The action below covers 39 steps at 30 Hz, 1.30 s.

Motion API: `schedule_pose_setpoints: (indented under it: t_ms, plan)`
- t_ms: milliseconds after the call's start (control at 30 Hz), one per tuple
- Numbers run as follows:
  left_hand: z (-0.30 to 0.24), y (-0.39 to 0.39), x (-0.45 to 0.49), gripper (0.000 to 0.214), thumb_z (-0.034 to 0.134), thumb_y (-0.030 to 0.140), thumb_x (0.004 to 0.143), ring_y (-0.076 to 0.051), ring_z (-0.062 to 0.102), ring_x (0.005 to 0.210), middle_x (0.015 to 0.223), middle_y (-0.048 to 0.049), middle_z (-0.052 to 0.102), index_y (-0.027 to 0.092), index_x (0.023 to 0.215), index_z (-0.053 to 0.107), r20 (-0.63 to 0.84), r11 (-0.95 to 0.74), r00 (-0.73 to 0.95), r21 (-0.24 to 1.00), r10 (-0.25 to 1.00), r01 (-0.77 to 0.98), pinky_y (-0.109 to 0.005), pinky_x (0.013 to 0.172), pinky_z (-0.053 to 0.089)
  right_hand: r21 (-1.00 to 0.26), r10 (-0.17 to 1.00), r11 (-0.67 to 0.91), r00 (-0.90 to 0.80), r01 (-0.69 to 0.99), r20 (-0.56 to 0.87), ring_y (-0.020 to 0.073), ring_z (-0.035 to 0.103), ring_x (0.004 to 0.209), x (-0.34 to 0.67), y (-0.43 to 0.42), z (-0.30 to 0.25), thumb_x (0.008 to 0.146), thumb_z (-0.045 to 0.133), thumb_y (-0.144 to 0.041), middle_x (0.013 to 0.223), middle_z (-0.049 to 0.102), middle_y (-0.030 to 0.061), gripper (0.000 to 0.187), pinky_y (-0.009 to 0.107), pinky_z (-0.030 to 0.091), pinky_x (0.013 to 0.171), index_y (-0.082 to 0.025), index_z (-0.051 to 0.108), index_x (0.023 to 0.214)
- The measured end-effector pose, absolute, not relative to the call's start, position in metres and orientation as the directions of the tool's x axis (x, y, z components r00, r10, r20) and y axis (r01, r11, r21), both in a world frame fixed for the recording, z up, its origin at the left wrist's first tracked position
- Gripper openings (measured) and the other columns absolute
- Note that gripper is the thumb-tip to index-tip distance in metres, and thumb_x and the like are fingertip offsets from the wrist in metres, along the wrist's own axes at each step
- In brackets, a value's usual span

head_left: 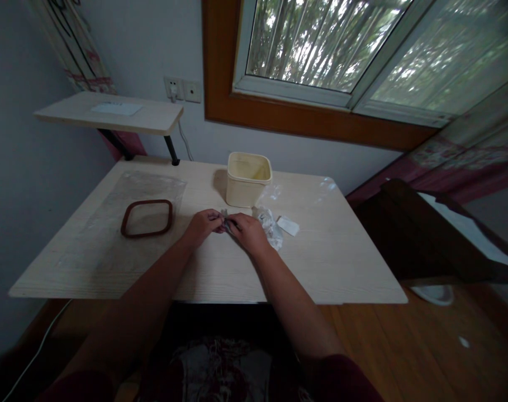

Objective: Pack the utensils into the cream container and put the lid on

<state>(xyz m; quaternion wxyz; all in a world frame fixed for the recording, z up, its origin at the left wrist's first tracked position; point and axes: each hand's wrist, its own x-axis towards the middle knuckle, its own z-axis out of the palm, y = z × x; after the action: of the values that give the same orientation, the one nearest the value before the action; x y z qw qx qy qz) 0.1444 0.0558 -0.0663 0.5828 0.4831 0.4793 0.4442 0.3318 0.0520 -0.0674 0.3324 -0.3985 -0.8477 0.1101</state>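
Note:
My left hand (204, 226) and my right hand (249, 230) meet over the middle of the table, fingers pinched together on a small greyish piece (225, 221). It is mostly hidden by the fingers, and its kind is too small to make out. Just right of my right hand lies a crumpled clear plastic bag (270, 228), with a small white card-like piece (288, 225) beside it. Behind both hands stands a cream plastic bin (246, 191), upright and without a lid. To the left, a reddish-brown rounded frame (169, 221) rests on a flat clear plastic sheet (111, 234).
The pale wooden table (329, 262) has a raised shelf (153, 116) at back left, carrying a sheet of paper (118, 108). Thin plastic scraps lie near the back right. A dark wooden piece of furniture (430, 240) stands to the right, below a window (304, 44).

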Motion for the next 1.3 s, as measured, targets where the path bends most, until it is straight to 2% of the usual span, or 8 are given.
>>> schedule_pose_setpoints:
  t_ms: [267, 467, 733, 1000, 1300]
  plan:
    - [-0.0753, 0.0569, 0.1463, 0.019, 0.076, 0.025, 0.072, -0.016, 0.073, 0.064, 0.072, -0.0039, 0.074, 0.013, 0.080, 0.064, -0.158, 0.171, 0.140, 0.981, 0.978, -0.087, -0.033, 0.071, 0.065, -0.331, 0.784, 0.611, -0.492, 0.719, 0.378, 0.0195, 0.073, 0.091, 0.3297, 0.0504, -0.0605, 0.098, 0.059, -0.022, 0.103, 0.077, 0.0098, 0.019, 0.029, 0.053, 0.086, -0.018, 0.073, 0.111]
    - [-0.0754, 0.0549, 0.1493, 0.017, 0.075, 0.021, 0.072, -0.015, 0.072, 0.060, 0.068, -0.0015, 0.071, 0.013, 0.079, 0.061, -0.155, 0.162, 0.106, 0.985, 0.982, -0.064, -0.032, 0.068, 0.065, -0.292, 0.788, 0.601, -0.491, 0.744, 0.370, 0.0204, 0.072, 0.086, 0.3269, 0.0513, -0.0644, 0.098, 0.059, -0.023, 0.098, 0.077, 0.0105, 0.018, 0.029, 0.052, 0.080, -0.017, 0.073, 0.106]
    - [-0.0730, 0.0528, 0.1505, 0.019, 0.075, 0.022, 0.070, -0.016, 0.072, 0.059, 0.068, -0.0012, 0.071, 0.015, 0.079, 0.060, -0.121, 0.122, 0.098, 0.993, 0.988, -0.001, -0.033, 0.068, 0.065, -0.359, 0.803, 0.585, -0.460, 0.727, 0.378, 0.0198, 0.070, 0.083, 0.3267, 0.0532, -0.0672, 0.093, 0.062, -0.020, 0.092, 0.075, 0.0079, 0.011, 0.028, 0.050, 0.078, -0.019, 0.070, 0.101]
    - [-0.0684, 0.0518, 0.1505, 0.019, 0.075, 0.022, 0.068, -0.014, 0.071, 0.056, 0.068, 0.0004, 0.071, 0.015, 0.078, 0.060, -0.126, 0.127, 0.076, 0.992, 0.989, -0.007, -0.028, 0.062, 0.064, -0.436, 0.791, 0.606, -0.445, 0.666, 0.420, 0.0201, 0.070, 0.087, 0.3307, 0.0546, -0.0702, 0.094, 0.059, -0.021, 0.096, 0.075, 0.0076, 0.014, 0.028, 0.050, 0.081, -0.019, 0.069, 0.105]
    - [-0.0670, 0.0510, 0.1509, 0.016, 0.073, 0.020, 0.069, -0.015, 0.071, 0.057, 0.065, 0.0007, 0.071, 0.015, 0.080, 0.063, -0.101, 0.096, 0.090, 0.994, 0.991, 0.056, -0.027, 0.061, 0.062, -0.508, 0.801, 0.599, -0.446, 0.619, 0.400, 0.0190, 0.068, 0.085, 0.3337, 0.0545, -0.0704, 0.091, 0.061, -0.021, 0.094, 0.073, 0.0054, 0.012, 0.027, 0.049, 0.079, -0.020, 0.067, 0.101]
